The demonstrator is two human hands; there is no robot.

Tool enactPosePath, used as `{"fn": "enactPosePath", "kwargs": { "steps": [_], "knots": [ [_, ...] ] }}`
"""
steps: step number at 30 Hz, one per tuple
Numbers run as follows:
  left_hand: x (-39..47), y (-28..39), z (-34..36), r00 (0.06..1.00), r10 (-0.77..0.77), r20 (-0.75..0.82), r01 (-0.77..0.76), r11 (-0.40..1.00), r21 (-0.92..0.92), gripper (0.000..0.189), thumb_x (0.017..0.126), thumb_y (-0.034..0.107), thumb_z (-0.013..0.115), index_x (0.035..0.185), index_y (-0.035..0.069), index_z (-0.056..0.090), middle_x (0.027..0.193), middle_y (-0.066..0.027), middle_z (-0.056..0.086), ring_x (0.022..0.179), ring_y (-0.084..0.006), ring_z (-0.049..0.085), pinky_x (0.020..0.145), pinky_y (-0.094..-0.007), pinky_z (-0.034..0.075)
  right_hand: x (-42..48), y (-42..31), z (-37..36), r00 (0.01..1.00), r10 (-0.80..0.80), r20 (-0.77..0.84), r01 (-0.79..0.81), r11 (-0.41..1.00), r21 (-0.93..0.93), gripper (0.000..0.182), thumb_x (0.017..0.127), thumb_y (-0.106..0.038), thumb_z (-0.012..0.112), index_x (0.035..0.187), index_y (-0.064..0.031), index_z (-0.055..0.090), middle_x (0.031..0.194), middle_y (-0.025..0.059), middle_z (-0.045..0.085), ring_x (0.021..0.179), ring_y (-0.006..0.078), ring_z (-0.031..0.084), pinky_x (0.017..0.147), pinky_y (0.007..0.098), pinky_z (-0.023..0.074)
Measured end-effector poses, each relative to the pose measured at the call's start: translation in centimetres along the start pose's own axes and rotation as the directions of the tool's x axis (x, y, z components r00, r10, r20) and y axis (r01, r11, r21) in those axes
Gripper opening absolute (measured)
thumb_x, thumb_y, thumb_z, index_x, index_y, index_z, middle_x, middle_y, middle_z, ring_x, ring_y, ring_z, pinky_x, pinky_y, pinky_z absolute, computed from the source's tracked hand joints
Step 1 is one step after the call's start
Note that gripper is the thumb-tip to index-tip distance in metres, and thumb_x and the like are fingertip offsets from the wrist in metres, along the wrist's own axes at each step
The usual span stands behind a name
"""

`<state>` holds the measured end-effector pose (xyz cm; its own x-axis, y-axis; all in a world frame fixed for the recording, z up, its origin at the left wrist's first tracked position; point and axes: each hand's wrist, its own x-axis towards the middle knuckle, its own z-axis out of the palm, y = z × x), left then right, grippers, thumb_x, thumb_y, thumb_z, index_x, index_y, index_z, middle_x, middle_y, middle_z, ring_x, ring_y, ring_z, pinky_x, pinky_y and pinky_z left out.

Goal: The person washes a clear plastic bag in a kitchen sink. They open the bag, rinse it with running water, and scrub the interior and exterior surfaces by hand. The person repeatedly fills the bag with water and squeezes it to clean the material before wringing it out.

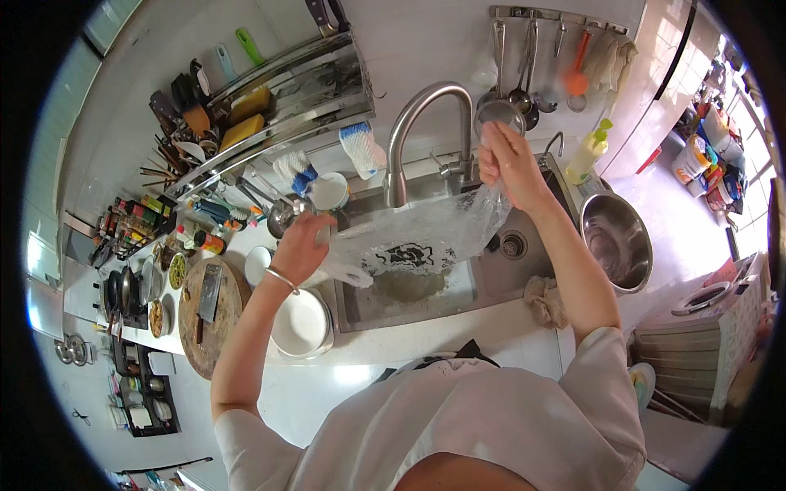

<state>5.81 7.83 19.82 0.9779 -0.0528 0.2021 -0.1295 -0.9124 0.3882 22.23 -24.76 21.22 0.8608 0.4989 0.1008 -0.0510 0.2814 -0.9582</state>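
A translucent plastic bag [417,230] with dark printing is stretched sideways above the stainless steel sink [393,316]. My right hand [506,162] is closed around its bunched end, to the right of the curved faucet [424,104]. At the left, my left hand [301,245] grips the bag near its handles, which hang below the fingers. Under the bag, cloudy water [411,286] or a wet patch shows in the left part of the sink. The drain [513,245] lies below my right hand. Whether the bag holds anything cannot be made out.
A cleaver [210,291] lies on a round wooden chopping board [230,276] at the left. White bowls [299,325] stand beside the sink. To the right are a steel basin [616,239], a crumpled cloth [543,301] and a yellow pump bottle [587,156]. Ladles [521,98] hang behind.
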Motion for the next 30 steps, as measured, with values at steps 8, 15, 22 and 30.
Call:
{"fn": "enactPosePath", "kwargs": {
  "steps": [8,15,22,30],
  "knots": [
    [0.6,-3.0,-0.5,0.995,-0.1,-0.017,0.1,0.936,0.339,0.012,0.075,0.001,0.052,0.085,0.007,0.058,0.085,-0.0141,0.055,0.079,-0.0355,0.057,0.07,-0.0437,0.047,-0.8,1.2,1.4,0.903,0.169,0.394,0.363,0.188,-0.913,0.027,0.076,-0.023,0.068,0.089,-0.0016,0.056,0.083,0.017,0.059,0.08,0.0328,0.059,0.073,0.0408,0.0458],
    [1.1,-3.0,1.1,0.734,-0.601,0.317,0.505,0.171,-0.846,0.015,0.082,-0.001,0.049,0.096,0.004,0.054,0.087,-0.0075,0.061,0.074,-0.0207,0.062,0.061,-0.0354,0.049,1.1,6.2,-2.2,0.932,0.017,0.361,0.349,0.22,-0.911,0.018,0.082,-0.014,0.059,0.088,0.0028,0.06,0.086,0.0171,0.06,0.087,0.027,0.061,0.078,0.0382,0.0499],
    [1.6,-5.2,3.6,0.662,-0.527,0.533,0.551,-0.14,-0.823,0.03,0.085,0.014,0.061,0.113,0.009,0.053,0.094,-0.0024,0.059,0.076,-0.0154,0.057,0.058,-0.0306,0.048,1.2,10.3,0.2,0.83,0.557,-0.023,-0.53,0.802,0.274,0.02,0.092,-0.016,0.051,0.106,-0.0022,0.051,0.098,0.0053,0.05,0.081,0.0184,0.054,0.082,0.038,0.045],
    [0.1,-7.1,3.6,0.888,-0.346,0.304,0.345,0.937,0.057,0.064,0.071,0.044,0.076,0.114,0.0,0.057,0.102,-0.0124,0.063,0.092,-0.0231,0.059,0.084,-0.0331,0.046,1.0,11.8,-2.5,0.831,0.545,0.11,-0.474,0.798,-0.373,0.063,0.078,-0.045,0.069,0.119,0.0,0.052,0.116,0.0102,0.054,0.108,0.0195,0.05,0.093,0.0323,0.0388]
  ]
}}
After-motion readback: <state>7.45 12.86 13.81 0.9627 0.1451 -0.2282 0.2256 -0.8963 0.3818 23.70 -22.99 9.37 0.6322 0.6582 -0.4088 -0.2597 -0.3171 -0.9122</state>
